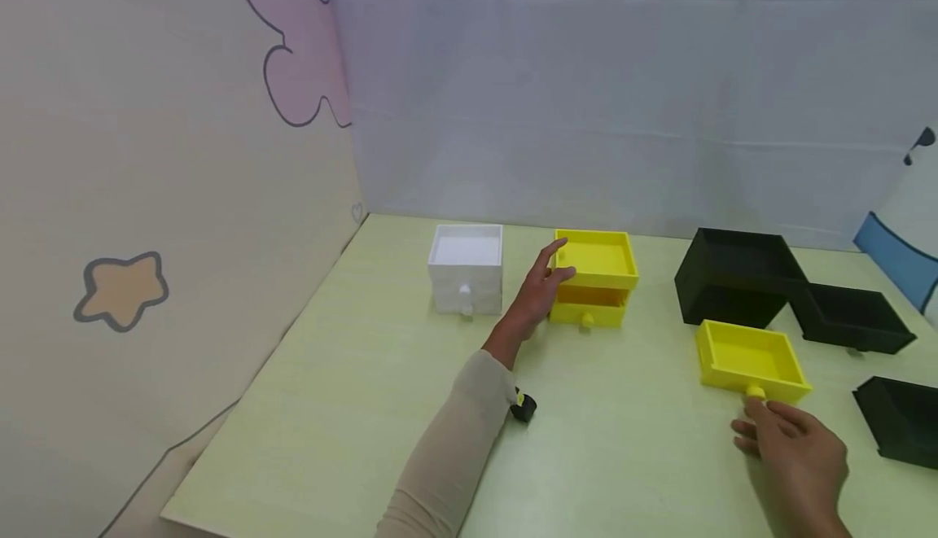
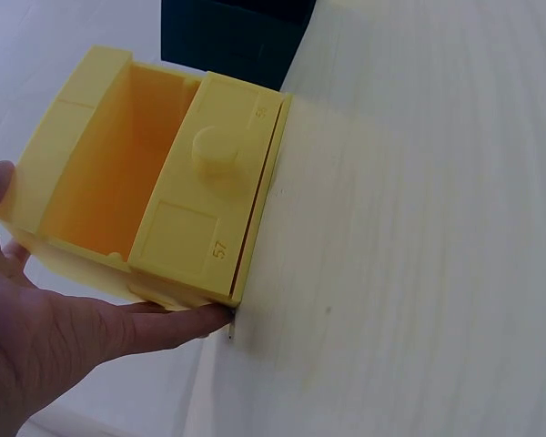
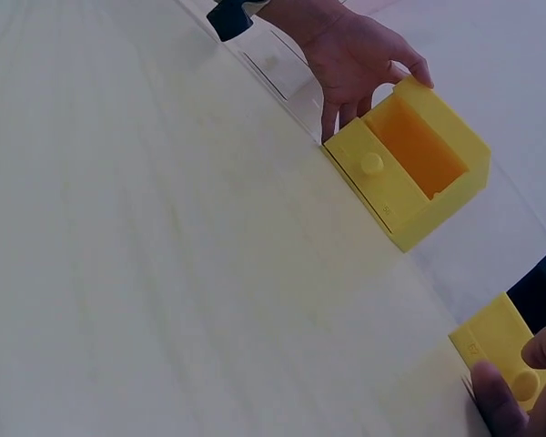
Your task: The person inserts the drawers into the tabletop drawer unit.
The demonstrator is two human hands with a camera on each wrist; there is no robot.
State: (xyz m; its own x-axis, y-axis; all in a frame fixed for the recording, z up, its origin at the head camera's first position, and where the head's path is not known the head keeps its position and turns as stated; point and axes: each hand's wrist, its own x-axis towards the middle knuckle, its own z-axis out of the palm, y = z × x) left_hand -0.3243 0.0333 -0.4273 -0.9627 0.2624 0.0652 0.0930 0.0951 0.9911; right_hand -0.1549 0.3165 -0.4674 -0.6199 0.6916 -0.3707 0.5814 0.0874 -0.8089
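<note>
A small yellow cabinet point(image 1: 597, 255) stands at the back of the table. Its upper slot gapes; a lower drawer point(image 2: 200, 191) with a round knob sits in it. My left hand point(image 1: 535, 294) lies against the cabinet's left side, fairly straight fingers along the wall and one digit at the top edge. Front right, a loose yellow drawer point(image 1: 755, 356) has its knob toward me. My right hand point(image 1: 799, 457) pinches that knob point(image 3: 526, 382) between thumb and finger. Whether the loose drawer touches the table I cannot tell.
Left of the yellow cabinet stands a white cabinet point(image 1: 466, 265) with knobs. Toward the right are a black cabinet point(image 1: 740, 269) and two loose black drawers, one point(image 1: 853, 320) beside it and another point(image 1: 905, 424) nearer the front. A pale curtain point(image 1: 623, 98) hangs behind the table.
</note>
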